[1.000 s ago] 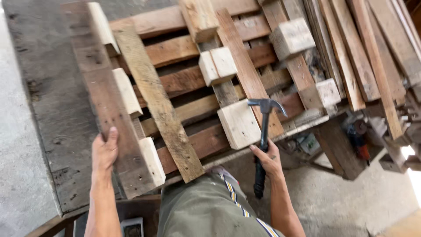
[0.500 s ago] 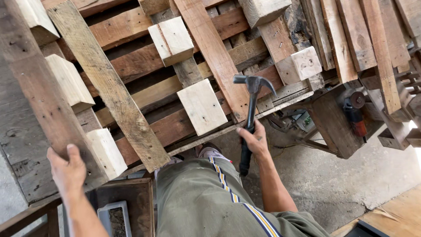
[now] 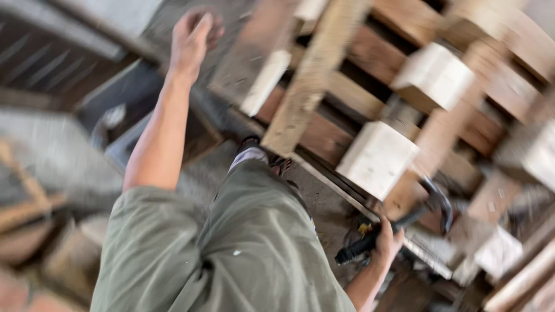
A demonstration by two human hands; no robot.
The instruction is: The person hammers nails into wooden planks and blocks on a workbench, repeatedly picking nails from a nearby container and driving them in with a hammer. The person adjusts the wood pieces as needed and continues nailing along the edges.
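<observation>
Shirt: my green shirt [image 3: 231, 260] fills the bottom of the view, nearest to me.
Right hand: my right hand [image 3: 386, 245] is low at the right, fingers wrapped tight round the hammer's dark grip.
Hammer: the hammer [image 3: 399, 222] slants up to the right, its claw head just under the pallet's near edge, beside a pale block [image 3: 377, 159].
Foot: my sandalled foot [image 3: 260, 156] stands on the concrete floor [image 3: 324, 202] below the pallet.
Left hand: my left hand [image 3: 193, 37] is raised at the top left, fingers curled together; blur hides whether it touches the board.
Pallet: the pallet [image 3: 358, 98] tilts across the top right, boards and pale blocks showing, all blurred.
</observation>
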